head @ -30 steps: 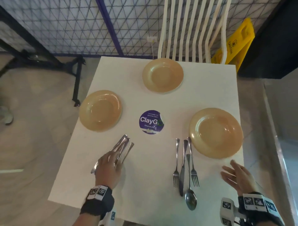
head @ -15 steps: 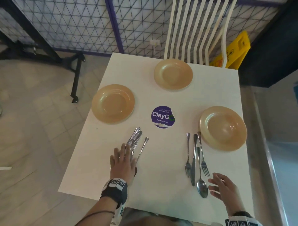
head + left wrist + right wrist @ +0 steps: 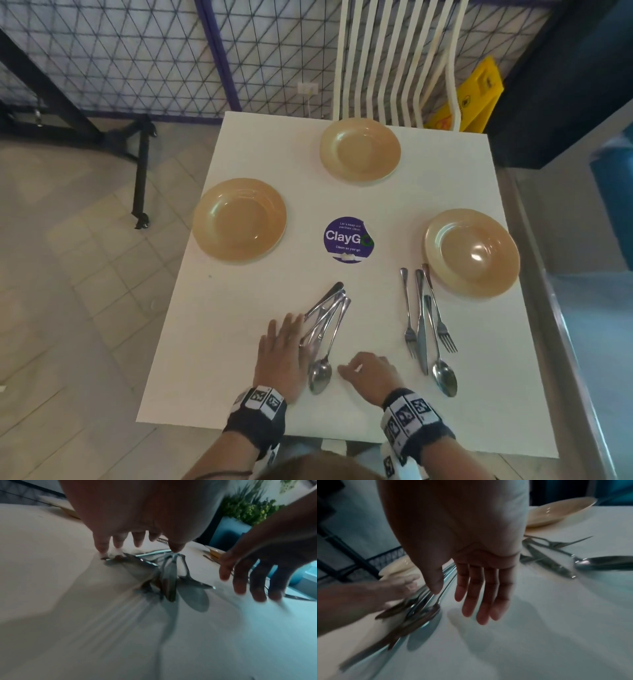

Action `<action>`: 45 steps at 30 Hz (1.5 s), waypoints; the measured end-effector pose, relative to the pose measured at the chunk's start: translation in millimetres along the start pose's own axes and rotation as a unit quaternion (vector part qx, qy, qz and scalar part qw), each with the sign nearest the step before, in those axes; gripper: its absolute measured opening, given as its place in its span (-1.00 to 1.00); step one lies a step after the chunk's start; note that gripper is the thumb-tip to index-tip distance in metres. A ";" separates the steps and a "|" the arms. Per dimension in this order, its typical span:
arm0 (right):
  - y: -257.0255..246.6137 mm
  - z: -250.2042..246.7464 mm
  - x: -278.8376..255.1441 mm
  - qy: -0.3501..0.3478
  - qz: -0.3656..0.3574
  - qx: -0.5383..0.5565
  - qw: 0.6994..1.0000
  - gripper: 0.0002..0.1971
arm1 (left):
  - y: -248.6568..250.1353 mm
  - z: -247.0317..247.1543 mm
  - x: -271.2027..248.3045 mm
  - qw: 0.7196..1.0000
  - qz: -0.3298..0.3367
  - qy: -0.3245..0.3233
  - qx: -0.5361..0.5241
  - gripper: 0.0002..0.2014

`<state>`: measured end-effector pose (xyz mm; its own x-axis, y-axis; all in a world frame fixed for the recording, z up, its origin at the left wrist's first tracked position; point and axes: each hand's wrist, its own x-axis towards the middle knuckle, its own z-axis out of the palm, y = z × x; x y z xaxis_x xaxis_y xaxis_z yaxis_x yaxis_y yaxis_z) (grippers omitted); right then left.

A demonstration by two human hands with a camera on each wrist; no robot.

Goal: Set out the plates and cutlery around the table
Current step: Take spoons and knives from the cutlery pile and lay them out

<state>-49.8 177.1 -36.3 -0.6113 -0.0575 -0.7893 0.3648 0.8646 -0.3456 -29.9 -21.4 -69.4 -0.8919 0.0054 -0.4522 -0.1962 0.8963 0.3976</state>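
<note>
Square white worktop (image 3: pixel 219 342), seen from above. Three round tan ceramic plates on it: one at the left (image 3: pixel 239 220), one at the far edge (image 3: pixel 360 150) in front of a white slatted chair (image 3: pixel 394 58), one at the right (image 3: pixel 472 253). A round purple "ClayGo" sticker (image 3: pixel 348 240) lies between them.

Loose bundle of steel cutlery (image 3: pixel 325 325) at near centre, handles fanned toward the sticker, one spoon bowl nearest the near edge. Left hand (image 3: pixel 282 353) lies flat on the bundle's left side, fingers straight and slightly spread, fingertips (image 3: pixel 102 546) touching the worktop and the cutlery ends. Exact count of pieces under the palm is unclear; the wrist views are blurred.

Right hand (image 3: pixel 371 371) hovers just beside the spoon bowl, fingers (image 3: pixel 476 601) straight and loosely together, holding nothing.

Second steel set (image 3: pixel 426 325) of two forks, a knife and a spoon lies side by side just beside the right plate, handle tips near its rim.

Yellow caution sign (image 3: pixel 469 96) stands beyond the far right corner.
</note>
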 end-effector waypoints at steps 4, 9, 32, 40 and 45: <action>-19.7 29.5 9.3 -0.056 0.047 -0.005 0.997 -0.44 | -26.9 -12.5 -11.1 0.999 -0.018 -0.002 -0.045 -0.43; -28.6 41.9 11.1 -0.081 0.108 0.124 0.983 -0.66 | -44.0 -22.5 -28.8 0.996 0.019 0.051 -0.078 -0.49; 42.0 -37.3 -97.2 -0.002 -0.118 0.140 0.983 -0.80 | 50.5 -27.5 -57.6 0.897 0.396 0.128 0.151 -0.55; -8.8 -17.4 -73.8 -0.025 -0.126 0.230 0.965 -0.81 | -21.1 -70.2 -47.4 0.939 0.330 0.078 0.053 -0.54; -31.3 -1.0 -36.7 0.044 -0.061 0.236 0.969 -0.83 | -92.5 -103.8 -1.5 0.969 0.219 0.114 0.007 -0.63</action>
<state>-39.5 152.6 4.0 -0.7198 -0.0851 -0.6889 0.5534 0.5289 -0.6435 -52.7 -150.3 -22.6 -0.9554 0.2901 -0.0542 0.2257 0.8366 0.4992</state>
